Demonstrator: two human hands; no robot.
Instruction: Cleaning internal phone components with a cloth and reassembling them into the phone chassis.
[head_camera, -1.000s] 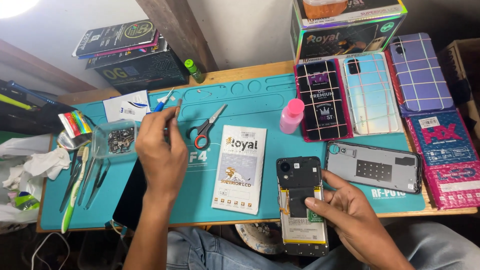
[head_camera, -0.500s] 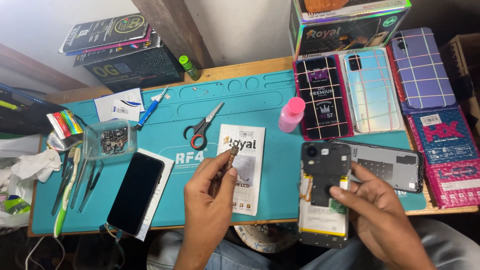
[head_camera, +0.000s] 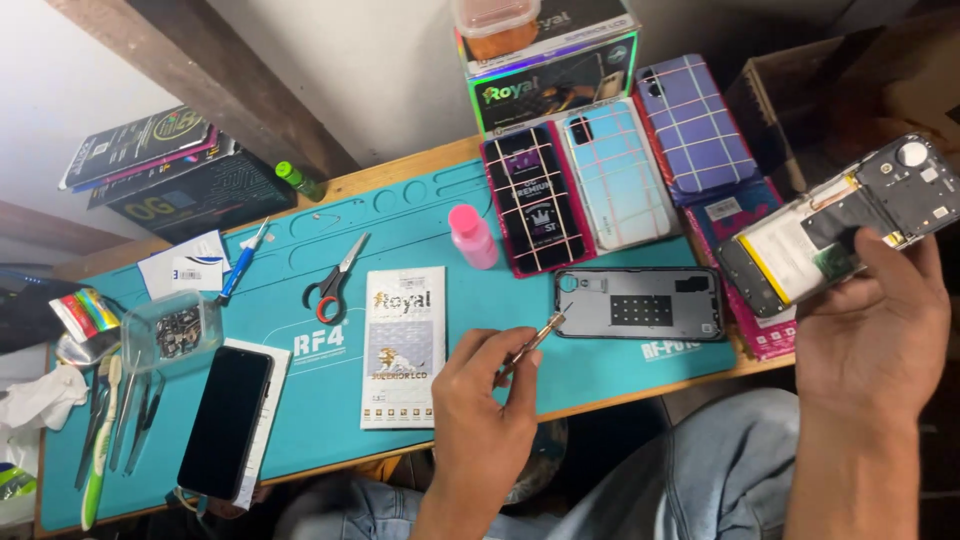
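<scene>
Teal mat (head_camera: 420, 215): white flat packet (head_camera: 404, 345) mid-mat.

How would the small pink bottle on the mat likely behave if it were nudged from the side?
The pink bottle stands upright and is taller than it is wide, so it would probably tip rather than slide. Its rounded body suggests it could then roll on the teal mat. It looks like plastic, so likely light and not fragile.

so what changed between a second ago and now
The left hand came back from the scissors holding a thin screwdriver. The right hand raised the opened phone off the mat, up to the right. Scissors, back cover and black phone stayed put.
</scene>
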